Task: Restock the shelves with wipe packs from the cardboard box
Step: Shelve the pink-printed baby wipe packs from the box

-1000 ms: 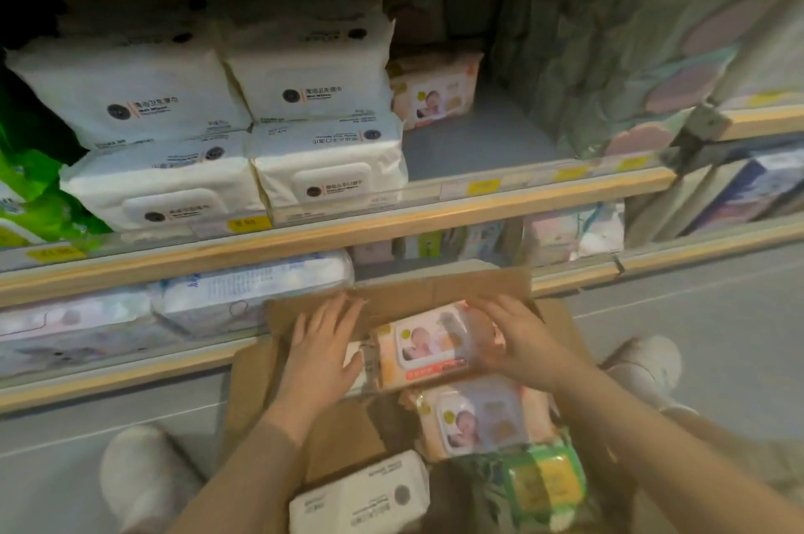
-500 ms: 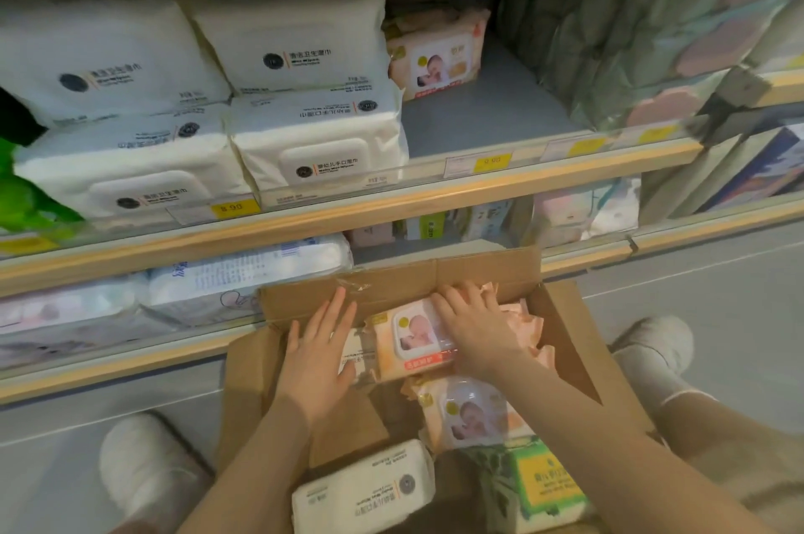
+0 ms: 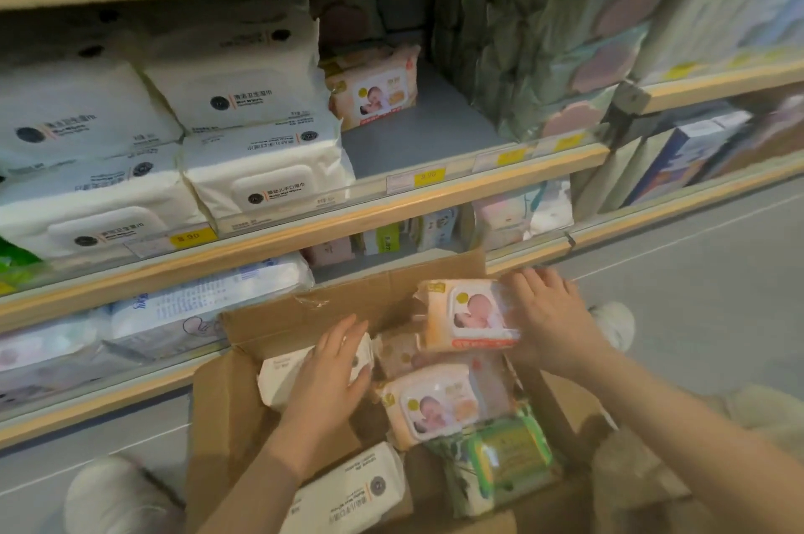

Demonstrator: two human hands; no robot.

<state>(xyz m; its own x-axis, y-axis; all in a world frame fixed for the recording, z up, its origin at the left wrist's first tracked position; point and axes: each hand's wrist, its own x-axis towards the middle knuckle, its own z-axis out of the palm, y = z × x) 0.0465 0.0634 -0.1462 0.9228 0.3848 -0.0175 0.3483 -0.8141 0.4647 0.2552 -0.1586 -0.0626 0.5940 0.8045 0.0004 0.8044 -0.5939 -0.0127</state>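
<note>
An open cardboard box (image 3: 226, 416) stands on the floor below the shelves. My right hand (image 3: 552, 320) grips an orange baby wipe pack (image 3: 470, 316) by its right end, raised over the box's far side. My left hand (image 3: 326, 377) rests with straight fingers on a white wipe pack (image 3: 278, 377) inside the box. Still in the box lie another orange pack (image 3: 435, 403), a green pack (image 3: 504, 455) and a second white pack (image 3: 352, 490). One matching orange pack (image 3: 374, 89) stands at the back of the middle shelf (image 3: 426, 137).
Stacked white wipe packs (image 3: 256, 181) fill the middle shelf's left side, and greenish bags (image 3: 544, 68) its right. The lower shelf holds soft white packs (image 3: 204, 298). White shoes (image 3: 113, 494) flank the box on the grey floor.
My right hand has lifted the orange pack up and to the right, out of the box. My left hand has slid down onto the white pack.
</note>
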